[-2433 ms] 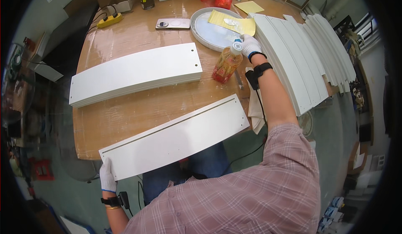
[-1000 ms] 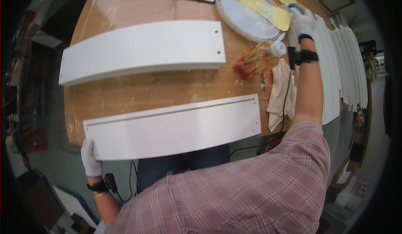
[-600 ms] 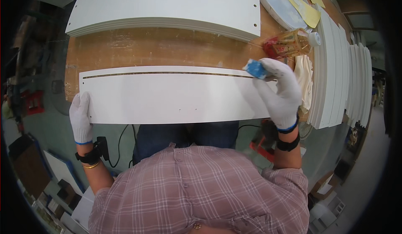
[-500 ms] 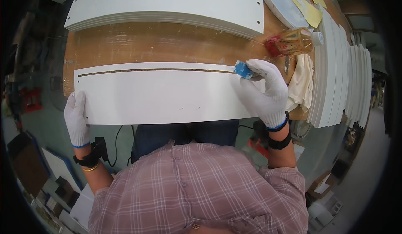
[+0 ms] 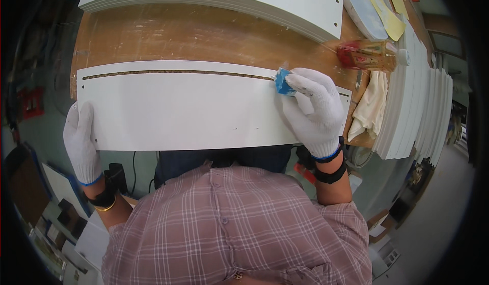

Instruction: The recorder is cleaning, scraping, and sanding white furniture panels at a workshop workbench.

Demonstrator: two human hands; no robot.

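In front of me a long white panel [image 5: 188, 112] lies along the near edge of the table, a narrow groove with a rough brown inside running near its far edge. My left hand [image 5: 80, 142], in a white knit glove, grips the panel's left end, thumb on top and the other fingers partly hidden. Gloved too, my right hand [image 5: 318, 106] pinches a small blue block [image 5: 283, 83] with whitish smears, held at the groove toward the panel's right side. The hand hides part of the groove there.
Stacked white panels [image 5: 214, 2] lie across the far side of the wooden table [image 5: 168, 38]. To the right are a clear bottle [image 5: 367, 55] lying on its side, a cream cloth [image 5: 371, 106], a whitish tub [image 5: 361, 10] with yellow sheets [image 5: 382, 10], and more upright white panels [image 5: 402, 112].
My right hand has moved slightly left along the groove with the blue block, which is now tilted differently. My left hand still holds the panel's end. The whole view has shifted a little.
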